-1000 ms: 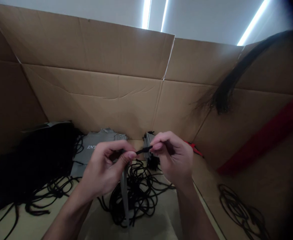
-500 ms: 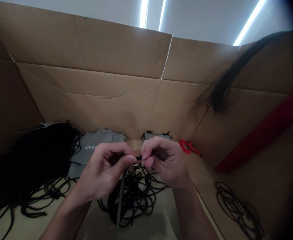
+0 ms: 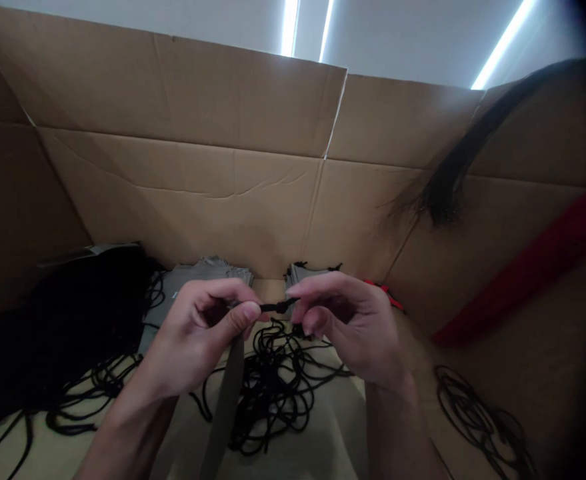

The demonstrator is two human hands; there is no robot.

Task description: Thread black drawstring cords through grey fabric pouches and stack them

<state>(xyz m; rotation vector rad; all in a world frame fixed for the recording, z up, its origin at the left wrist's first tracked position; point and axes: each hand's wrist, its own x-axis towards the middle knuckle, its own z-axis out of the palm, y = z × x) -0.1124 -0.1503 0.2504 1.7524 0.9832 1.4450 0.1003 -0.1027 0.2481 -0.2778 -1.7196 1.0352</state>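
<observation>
Nearest, a strip of grey fabric [image 3: 223, 413] hangs from under the left hand [image 3: 197, 337], above the near edge of the desk [image 3: 330, 413]. The left thumb and forefinger are pinching a black cord [image 3: 271, 308], which is in the air between the two hands, over the middle of the desk, with a small knot in it. The right hand [image 3: 365, 327] is curved around the end of this cord; I cannot tell if its fingers grip it or only touch it. Near the right edge lies a loose coil of dark cord [image 3: 477, 417]. Under the hands, a tangle of black cords [image 3: 273, 400] is spread on the desk. A dark heap [image 3: 57, 327] fills the left side. Toward the far edge are a pile of grey fabric pieces [image 3: 207, 269], a smaller grey stack [image 3: 313, 269] with black knots and, partly hidden by the right hand, a red object [image 3: 397, 302]. Behind them stands a cardboard wall [image 3: 193, 167].
</observation>
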